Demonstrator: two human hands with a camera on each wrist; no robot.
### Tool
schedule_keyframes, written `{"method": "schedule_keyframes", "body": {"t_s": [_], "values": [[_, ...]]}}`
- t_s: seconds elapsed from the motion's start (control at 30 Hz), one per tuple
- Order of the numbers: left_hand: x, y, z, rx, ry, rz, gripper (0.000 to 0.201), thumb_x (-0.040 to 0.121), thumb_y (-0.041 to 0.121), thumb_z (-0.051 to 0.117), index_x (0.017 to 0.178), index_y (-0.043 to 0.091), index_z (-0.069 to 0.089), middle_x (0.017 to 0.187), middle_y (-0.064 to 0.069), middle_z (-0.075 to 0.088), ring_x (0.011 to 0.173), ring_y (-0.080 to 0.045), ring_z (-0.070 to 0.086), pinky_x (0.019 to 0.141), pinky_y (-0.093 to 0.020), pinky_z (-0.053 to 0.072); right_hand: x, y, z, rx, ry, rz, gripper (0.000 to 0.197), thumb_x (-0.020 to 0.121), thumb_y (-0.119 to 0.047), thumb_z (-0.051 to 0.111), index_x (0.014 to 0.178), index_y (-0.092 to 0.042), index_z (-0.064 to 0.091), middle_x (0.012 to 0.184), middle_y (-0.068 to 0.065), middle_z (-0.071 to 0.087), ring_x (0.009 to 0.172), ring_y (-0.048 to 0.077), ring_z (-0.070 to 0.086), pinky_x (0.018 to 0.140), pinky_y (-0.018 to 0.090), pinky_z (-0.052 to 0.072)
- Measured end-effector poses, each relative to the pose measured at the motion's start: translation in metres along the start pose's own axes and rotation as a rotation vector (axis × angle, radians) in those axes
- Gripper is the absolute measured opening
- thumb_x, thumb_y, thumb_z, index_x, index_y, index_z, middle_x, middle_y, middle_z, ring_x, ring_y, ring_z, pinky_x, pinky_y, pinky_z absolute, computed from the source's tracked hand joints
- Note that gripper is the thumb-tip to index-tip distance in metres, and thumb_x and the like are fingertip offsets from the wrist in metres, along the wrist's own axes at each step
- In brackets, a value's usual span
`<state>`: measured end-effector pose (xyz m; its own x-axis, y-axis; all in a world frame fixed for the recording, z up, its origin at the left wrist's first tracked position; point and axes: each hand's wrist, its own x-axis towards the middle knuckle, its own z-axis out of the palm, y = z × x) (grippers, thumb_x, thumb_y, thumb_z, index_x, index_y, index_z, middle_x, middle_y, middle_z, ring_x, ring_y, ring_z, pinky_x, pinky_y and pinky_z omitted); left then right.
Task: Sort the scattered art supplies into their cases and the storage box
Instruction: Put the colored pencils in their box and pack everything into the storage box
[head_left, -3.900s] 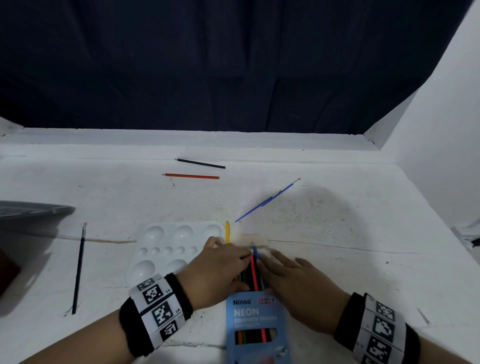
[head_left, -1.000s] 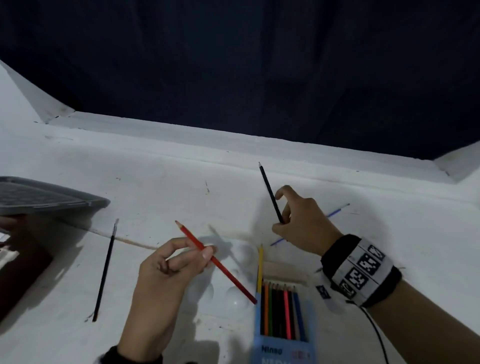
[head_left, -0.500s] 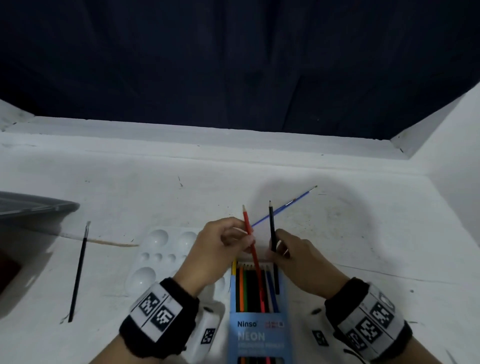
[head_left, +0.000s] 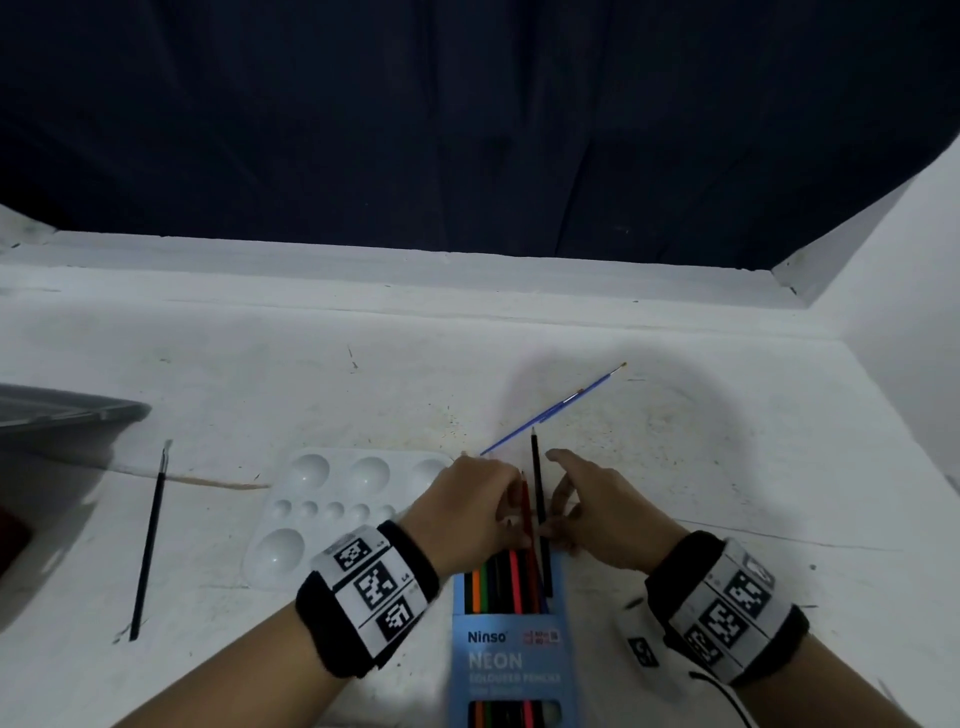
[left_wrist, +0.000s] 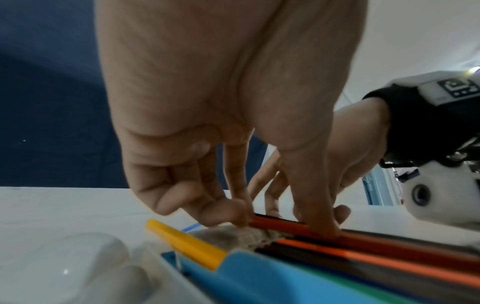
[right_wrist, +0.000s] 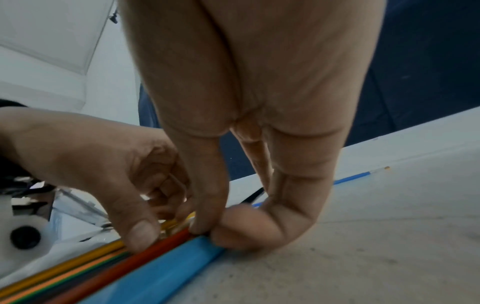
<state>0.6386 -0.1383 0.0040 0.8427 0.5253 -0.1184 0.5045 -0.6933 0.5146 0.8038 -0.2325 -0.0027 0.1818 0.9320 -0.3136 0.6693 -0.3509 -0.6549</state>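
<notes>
Both hands meet at the open end of the blue pencil case, which lies flat on the white table near the person. The left hand pinches the red pencil between thumb and fingertips; its lower part is already among the other coloured pencils in the case. The right hand pinches the black pencil just beside it, lower end at the right side of the case, point towards the far wall. From the left wrist, a yellow pencil sticks out of the case's left edge.

A white paint palette lies just left of the case. Two blue paintbrushes lie slanted behind the hands. A black paintbrush lies well apart on the left, near a grey storage box at the picture's edge.
</notes>
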Motion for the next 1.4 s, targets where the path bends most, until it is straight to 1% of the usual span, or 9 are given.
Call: {"method": "schedule_keyframes", "body": {"t_s": [0.2, 0.37, 0.6, 0.77, 0.93, 1.07, 1.13, 1.2, 1.4], "values": [[-0.011, 0.001, 0.009, 0.358, 0.004, 0.027, 0.065, 0.076, 0.07, 0.063, 0.123, 0.026, 0.051, 0.115, 0.004, 0.05, 0.104, -0.019, 0.048, 0.084, -0.04, 0.047, -0.013, -0.007, 0.0, -0.357, 0.045, -0.147, 0.078, 0.081, -0.038, 0.075, 0.146, -0.021, 0.035, 0.149, 0.004, 0.029, 0.126, 0.025, 0.045, 0.1, 0.039, 0.046], [-0.022, 0.001, 0.014, 0.472, -0.036, 0.067, 0.055, 0.085, 0.069, 0.048, 0.124, 0.03, 0.049, 0.119, 0.012, 0.051, 0.115, -0.02, 0.047, 0.09, -0.047, 0.039, -0.027, -0.012, 0.004, -0.497, -0.031, -0.151, 0.074, 0.098, -0.04, 0.054, 0.156, -0.018, 0.016, 0.165, -0.001, 0.007, 0.15, 0.015, 0.014, 0.121, 0.029, 0.017], [-0.032, 0.001, 0.016, 0.534, -0.081, 0.102, 0.091, 0.076, 0.071, 0.006, 0.145, 0.024, 0.041, 0.147, 0.005, 0.044, 0.132, -0.022, 0.047, 0.099, -0.048, 0.038, -0.04, -0.007, 0.021, -0.629, -0.003, -0.264, 0.059, 0.104, -0.028, 0.04, 0.156, -0.016, 0.016, 0.164, 0.002, 0.011, 0.151, 0.02, 0.015, 0.117, 0.039, 0.032], [-0.029, 0.0, 0.011, 0.503, -0.131, 0.095, 0.066, 0.092, 0.07, 0.037, 0.143, 0.029, 0.038, 0.153, 0.008, 0.037, 0.141, -0.02, 0.038, 0.106, -0.046, 0.035, -0.06, -0.012, 0.028, -0.697, 0.021, -0.359, 0.049, 0.097, -0.016, 0.047, 0.145, -0.008, 0.04, 0.143, 0.01, 0.05, 0.128, 0.025, 0.052, 0.109, 0.043, 0.042], [-0.03, 0.001, 0.012, 0.478, -0.145, 0.086, 0.068, 0.095, 0.066, 0.041, 0.15, 0.028, 0.032, 0.161, 0.006, 0.028, 0.147, -0.023, 0.03, 0.113, -0.049, 0.029, -0.064, -0.016, 0.016, -0.595, 0.081, -0.383, 0.024, 0.1, -0.019, 0.039, 0.108, -0.015, 0.061, 0.095, 0.005, 0.067, 0.079, 0.022, 0.061, 0.071, 0.035, 0.049], [-0.036, 0.006, 0.014, 0.545, -0.104, 0.12, 0.061, 0.095, 0.061, 0.043, 0.144, 0.024, 0.042, 0.152, 0.005, 0.037, 0.14, -0.022, 0.036, 0.11, -0.049, 0.03, -0.045, 0.0, 0.009, -0.381, 0.161, -0.371, 0.033, 0.097, -0.012, 0.047, 0.128, -0.014, 0.06, 0.127, 0.006, 0.062, 0.112, 0.021, 0.058, 0.097, 0.035, 0.047], [-0.039, 0.009, 0.015, 0.577, -0.085, 0.143, 0.055, 0.095, 0.06, 0.045, 0.134, 0.022, 0.053, 0.142, 0.007, 0.045, 0.13, -0.018, 0.042, 0.107, -0.048, 0.032, -0.036, 0.005, 0.008, -0.406, 0.059, -0.288, 0.051, 0.099, -0.017, 0.052, 0.148, -0.018, 0.039, 0.158, -0.001, 0.033, 0.14, 0.016, 0.035, 0.115, 0.035, 0.032], [-0.042, 0.009, 0.016, 0.593, -0.09, 0.153, 0.053, 0.095, 0.06, 0.044, 0.128, 0.021, 0.058, 0.136, 0.008, 0.049, 0.124, -0.016, 0.047, 0.106, -0.048, 0.033, -0.028, 0.004, 0.008, -0.467, -0.049, -0.218, 0.06, 0.099, -0.022, 0.054, 0.153, -0.022, 0.027, 0.164, -0.007, 0.011, 0.149, 0.014, 0.017, 0.119, 0.043, 0.026], [-0.041, 0.004, 0.017, 0.595, -0.104, 0.164, 0.061, 0.095, 0.064, 0.039, 0.138, 0.022, 0.051, 0.146, 0.008, 0.047, 0.131, -0.017, 0.047, 0.104, -0.044, 0.036, -0.022, -0.01, -0.001, -0.582, -0.087, -0.231, 0.047, 0.095, -0.025, 0.061, 0.139, -0.015, 0.052, 0.151, 0.003, 0.043, 0.135, 0.023, 0.043, 0.11, 0.041, 0.038]]}}
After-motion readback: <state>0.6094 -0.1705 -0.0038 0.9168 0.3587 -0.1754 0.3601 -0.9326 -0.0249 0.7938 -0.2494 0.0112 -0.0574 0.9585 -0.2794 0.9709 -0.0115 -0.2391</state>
